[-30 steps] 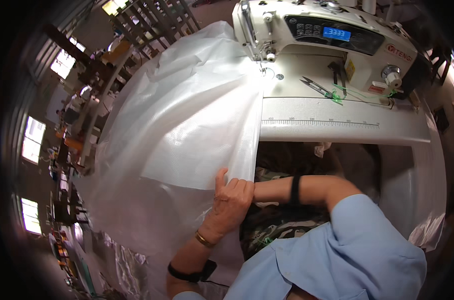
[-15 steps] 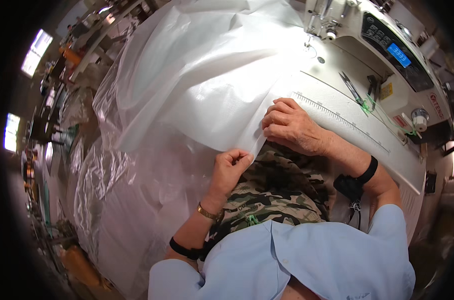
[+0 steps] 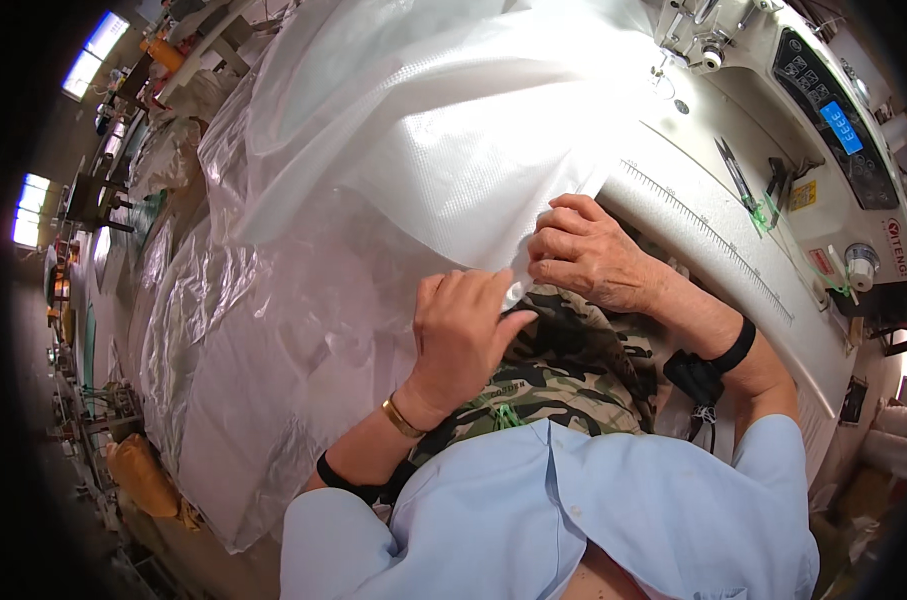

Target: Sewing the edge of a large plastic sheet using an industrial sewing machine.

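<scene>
A large white woven plastic sheet [image 3: 453, 160] spreads from the sewing machine down toward my lap, its near edge bunched between my hands. My right hand [image 3: 595, 258] is closed on that edge, fingers curled over it and knuckles up. Close by on the left, my left hand [image 3: 460, 335] lies against the sheet's corner. Its fingers are stretched out and the thumb stands apart from them. The fingertips of both hands are partly hidden by the sheet and by each other.
The white sewing machine [image 3: 823, 200] stands at the upper right, its needle area brightly lit. On its table, a printed ruler scale [image 3: 708, 240] runs beside thread snips [image 3: 738, 178] and green thread. Crumpled clear plastic [image 3: 243, 390] drapes down at the left.
My left hand has loosened from a pinch, its fingers stretching out and turning toward my right hand. My right hand keeps its hold. The whole view has shifted slightly.
</scene>
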`<state>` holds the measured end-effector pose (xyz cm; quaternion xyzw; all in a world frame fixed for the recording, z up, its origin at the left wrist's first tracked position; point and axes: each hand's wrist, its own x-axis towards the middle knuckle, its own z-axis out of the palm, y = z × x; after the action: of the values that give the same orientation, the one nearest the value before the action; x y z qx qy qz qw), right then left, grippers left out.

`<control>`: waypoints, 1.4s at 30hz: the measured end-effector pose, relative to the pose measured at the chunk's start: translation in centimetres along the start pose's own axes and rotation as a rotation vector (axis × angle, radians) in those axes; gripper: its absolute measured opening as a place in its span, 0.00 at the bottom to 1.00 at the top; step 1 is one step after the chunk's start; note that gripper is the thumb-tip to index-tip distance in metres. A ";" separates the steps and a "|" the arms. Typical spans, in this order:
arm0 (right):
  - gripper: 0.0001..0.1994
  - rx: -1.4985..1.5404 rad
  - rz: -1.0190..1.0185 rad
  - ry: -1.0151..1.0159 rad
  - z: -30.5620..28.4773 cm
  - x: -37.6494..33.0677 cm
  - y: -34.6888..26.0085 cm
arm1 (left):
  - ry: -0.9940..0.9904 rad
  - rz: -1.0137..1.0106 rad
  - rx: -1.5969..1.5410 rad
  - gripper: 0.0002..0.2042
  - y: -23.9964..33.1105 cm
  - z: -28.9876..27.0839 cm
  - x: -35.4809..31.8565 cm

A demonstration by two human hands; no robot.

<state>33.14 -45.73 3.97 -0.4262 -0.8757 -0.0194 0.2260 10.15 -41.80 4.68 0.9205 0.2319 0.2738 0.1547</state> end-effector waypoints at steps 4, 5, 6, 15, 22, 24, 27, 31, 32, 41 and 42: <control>0.04 -0.049 0.030 0.021 0.0 0.4 -0.7 | 0.032 0.067 0.035 0.26 0.9 0.7 0.5; 0.04 -0.051 0.030 0.019 0.0 0.5 -1.0 | 0.034 0.067 0.033 0.26 0.7 1.1 0.4; 0.04 -0.043 0.044 0.024 0.0 0.7 -1.2 | 0.030 0.034 0.056 0.26 0.5 1.6 0.3; 0.07 0.098 0.246 0.087 -2.7 1.7 1.0 | 0.065 -0.094 -0.355 0.20 0.0 -0.3 1.4; 0.08 0.095 0.197 0.121 -3.1 2.0 2.2 | 0.034 0.026 -0.206 0.18 0.4 -1.2 3.2; 0.09 0.068 0.178 0.102 -3.2 2.1 2.7 | 0.003 0.020 -0.260 0.16 -0.1 -1.1 3.3; 0.14 0.075 0.164 0.102 -4.0 2.0 4.2 | -0.120 -0.195 -0.623 0.12 -1.0 -1.0 4.1; 0.19 -0.009 0.246 0.069 -4.3 1.3 6.2 | -0.221 -0.505 -1.078 0.09 -1.6 -0.5 3.9; 0.19 -0.018 0.254 0.048 -4.5 1.3 6.7 | -0.227 -0.510 -1.081 0.09 -1.7 -0.5 3.9; 0.23 -0.019 0.306 0.011 -6.0 0.3 10.7 | -0.137 -0.193 -0.712 0.10 -2.7 -0.6 3.8; 0.25 -0.047 0.333 -0.014 -6.2 0.1 11.3 | -0.136 -0.179 -0.670 0.10 -2.6 -0.6 3.8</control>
<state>43.95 -39.90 7.79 -0.5709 -0.7937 0.0008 0.2101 11.75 -37.54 5.75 0.8108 0.1980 0.2580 0.4866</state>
